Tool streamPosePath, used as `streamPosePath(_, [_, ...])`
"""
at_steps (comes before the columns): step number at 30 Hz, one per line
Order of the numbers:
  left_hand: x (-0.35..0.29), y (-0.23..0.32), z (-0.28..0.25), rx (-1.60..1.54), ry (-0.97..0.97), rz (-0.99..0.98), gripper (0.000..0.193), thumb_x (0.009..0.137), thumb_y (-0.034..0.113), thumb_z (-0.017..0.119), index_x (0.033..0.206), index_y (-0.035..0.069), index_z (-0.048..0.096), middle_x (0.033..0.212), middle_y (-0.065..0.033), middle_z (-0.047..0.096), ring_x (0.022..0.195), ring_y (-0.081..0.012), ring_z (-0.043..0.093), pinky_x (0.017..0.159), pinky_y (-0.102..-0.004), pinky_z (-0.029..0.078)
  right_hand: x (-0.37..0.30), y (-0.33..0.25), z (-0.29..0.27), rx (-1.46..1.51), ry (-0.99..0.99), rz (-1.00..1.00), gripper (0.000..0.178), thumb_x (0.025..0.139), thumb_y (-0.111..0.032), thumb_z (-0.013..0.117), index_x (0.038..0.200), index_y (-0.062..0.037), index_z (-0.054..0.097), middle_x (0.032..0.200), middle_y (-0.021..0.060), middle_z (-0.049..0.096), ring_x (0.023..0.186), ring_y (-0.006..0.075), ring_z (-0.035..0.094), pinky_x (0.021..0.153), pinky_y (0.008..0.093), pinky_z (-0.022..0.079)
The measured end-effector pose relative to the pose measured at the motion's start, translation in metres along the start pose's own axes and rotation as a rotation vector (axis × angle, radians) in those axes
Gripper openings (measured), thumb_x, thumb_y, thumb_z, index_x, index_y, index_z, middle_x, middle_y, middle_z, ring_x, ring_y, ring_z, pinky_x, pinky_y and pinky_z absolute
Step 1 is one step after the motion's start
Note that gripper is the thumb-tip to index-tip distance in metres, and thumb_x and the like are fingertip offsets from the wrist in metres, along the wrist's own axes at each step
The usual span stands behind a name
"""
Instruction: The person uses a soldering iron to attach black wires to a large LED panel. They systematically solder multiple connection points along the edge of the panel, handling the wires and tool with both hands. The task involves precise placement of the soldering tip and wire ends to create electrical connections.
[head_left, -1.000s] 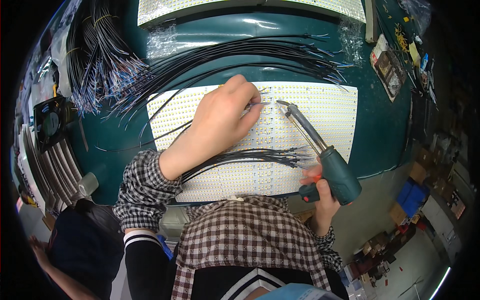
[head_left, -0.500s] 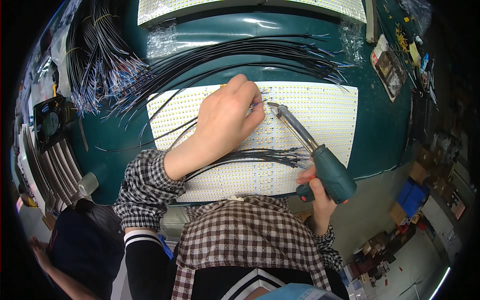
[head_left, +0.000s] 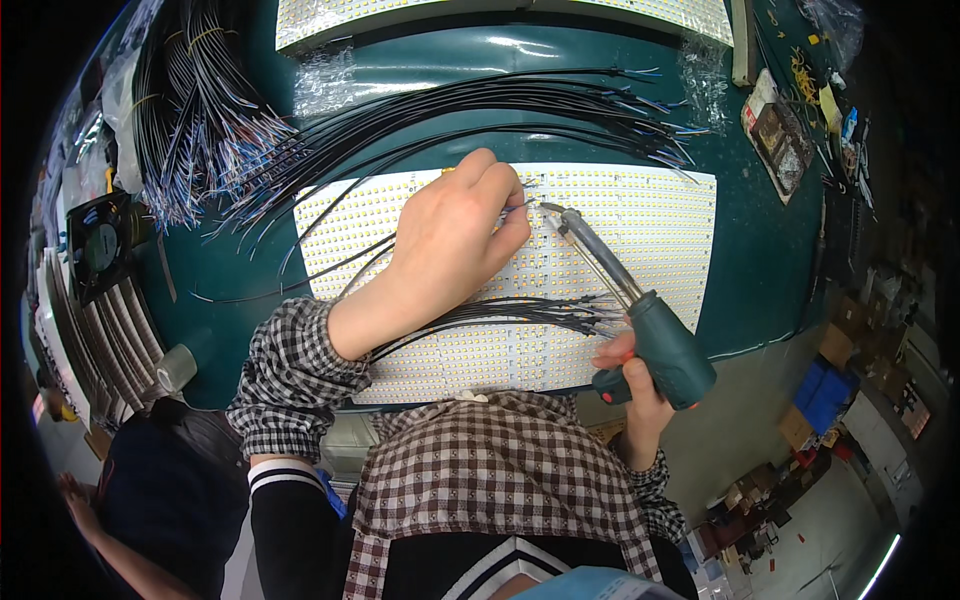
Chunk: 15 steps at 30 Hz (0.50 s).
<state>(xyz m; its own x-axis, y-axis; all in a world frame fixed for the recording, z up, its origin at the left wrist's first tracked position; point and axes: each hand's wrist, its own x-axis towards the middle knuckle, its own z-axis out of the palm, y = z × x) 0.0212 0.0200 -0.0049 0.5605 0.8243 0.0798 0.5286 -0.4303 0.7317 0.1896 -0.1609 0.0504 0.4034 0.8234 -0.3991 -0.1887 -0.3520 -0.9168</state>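
A white LED panel dotted with small yellowish LEDs lies flat in front of me. My left hand is over its upper middle, thumb and forefinger pinched on the thin end of a black cable. My right hand grips the dark green handle of a soldering gun, whose tip points up and left, just right of the pinched wire end. Whether the tip touches anything is too small to tell. Below my left hand, several black cables with stripped ends lie across the panel.
A long row of black cables lies beyond the panel, with tied bundles at the far left. More LED panels sit at the back. A sooty block is at the far right. Left are a fan and stacked boards. Another person's arm shows lower left.
The soldering gun has shifted very slightly to the right, its tip drawing a little away from the wire end. My left hand looks unmoved.
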Motion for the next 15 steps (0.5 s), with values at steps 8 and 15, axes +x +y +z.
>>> streamPosePath(8, [-0.0001,0.0005,-0.0005,0.001,-0.013,-0.01,0.012,0.072,0.003,0.065,0.077,0.004,0.055,0.075,-0.0081,0.054,0.062,-0.0233,0.058,0.055,-0.0317,0.046,0.0017,0.0018,-0.0027,0.045,-0.001,-0.016,0.018,0.084,-0.006,0.063,0.096,0.0072,0.06,0.086,0.0146,0.064,0.075,0.021,0.064,0.07,0.0336,0.056])
streamPosePath(15, [0.0004,0.0008,-0.0024,-0.02,-0.036,-0.032,0.011,0.074,0.008,0.065,0.079,0.005,0.055,0.075,-0.0096,0.053,0.064,-0.0287,0.058,0.054,-0.0384,0.046,0.0016,0.0037,-0.0063,0.038,-0.016,-0.029,0.022,0.084,-0.007,0.063,0.1,0.0075,0.059,0.089,0.016,0.064,0.077,0.0213,0.064,0.069,0.0335,0.056])
